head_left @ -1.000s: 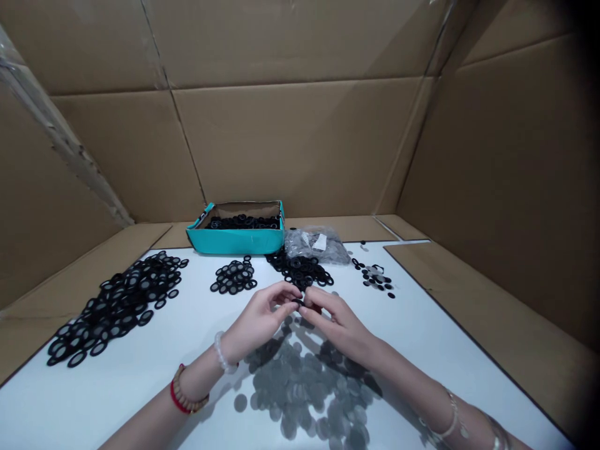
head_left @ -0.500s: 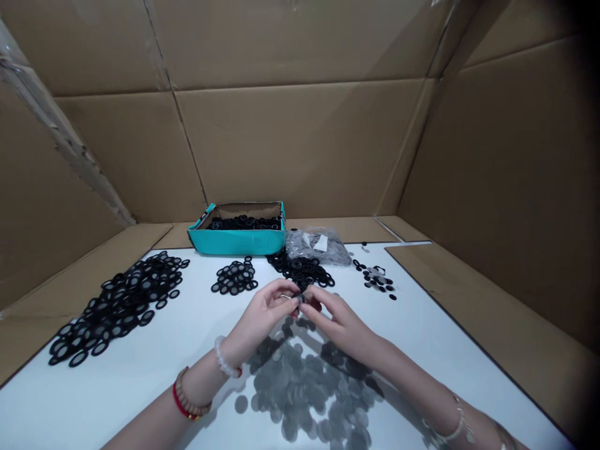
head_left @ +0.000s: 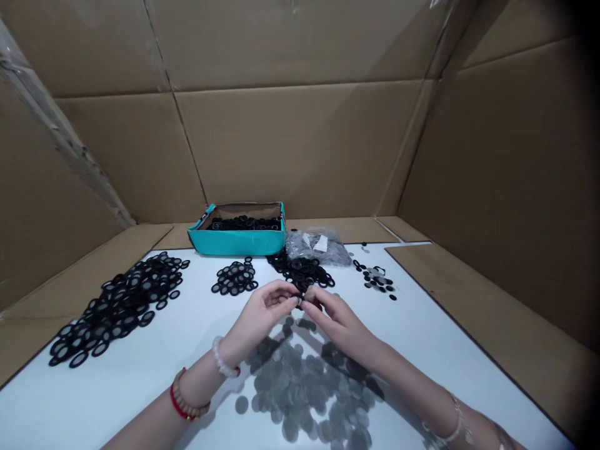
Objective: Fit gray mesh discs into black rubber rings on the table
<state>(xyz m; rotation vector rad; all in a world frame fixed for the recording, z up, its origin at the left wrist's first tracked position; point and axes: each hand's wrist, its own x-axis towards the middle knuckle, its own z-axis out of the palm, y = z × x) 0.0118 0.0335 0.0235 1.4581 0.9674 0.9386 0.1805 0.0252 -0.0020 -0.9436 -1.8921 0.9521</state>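
My left hand (head_left: 269, 307) and my right hand (head_left: 334, 312) meet above the middle of the white table. Between their fingertips they pinch a small black ring (head_left: 297, 300); whether a disc sits inside it is too small to tell. Below my hands lies a wide spread of grey translucent discs (head_left: 300, 381). Just beyond my fingers is a heap of black rings (head_left: 304, 270). To the left, a small pile of black rings with grey centres (head_left: 234, 278) rests on the table.
A long pile of ringed discs (head_left: 117, 306) covers the left side. At the back stand a teal box (head_left: 239, 242) holding black rings and a clear plastic bag (head_left: 321, 245). Scattered small pieces (head_left: 377, 278) lie at the right. Cardboard walls (head_left: 290, 144) surround the table (head_left: 187, 337).
My hands stay in nearly the same place, with small finger shifts. The piece between my fingertips has tilted and looks darker.
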